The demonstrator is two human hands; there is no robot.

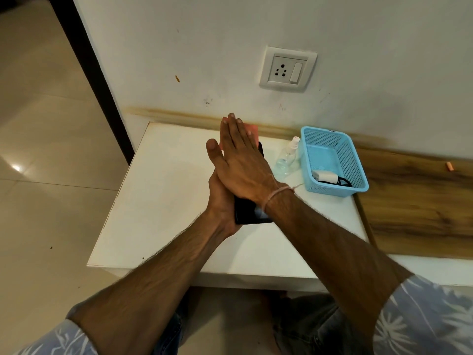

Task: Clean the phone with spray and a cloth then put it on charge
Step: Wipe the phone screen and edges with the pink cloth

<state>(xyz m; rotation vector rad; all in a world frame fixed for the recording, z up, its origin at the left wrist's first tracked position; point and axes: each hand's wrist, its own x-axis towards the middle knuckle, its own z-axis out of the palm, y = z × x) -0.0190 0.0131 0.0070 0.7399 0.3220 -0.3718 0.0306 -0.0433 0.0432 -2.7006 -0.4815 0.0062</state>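
Phone: 1 black phone (249,213), gripped from below by left hand (220,196)
Cloth: 1 pink cloth (252,133), right hand (243,162) fingers flat on it
Bench (163,201): 1 spray bottle (286,160), 1 blue basket (355,165) holding 1 charger (326,176)

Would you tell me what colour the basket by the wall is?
Light blue basket, seen in the head view.

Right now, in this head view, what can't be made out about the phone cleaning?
- Phone: most of its screen is hidden under the right hand; how clean it is cannot be told.
- Cloth: only a pink edge shows past the fingers.
- Left hand: its grip is behind the phone.
- Charger in the basket: the cable end is screened by the basket wall.
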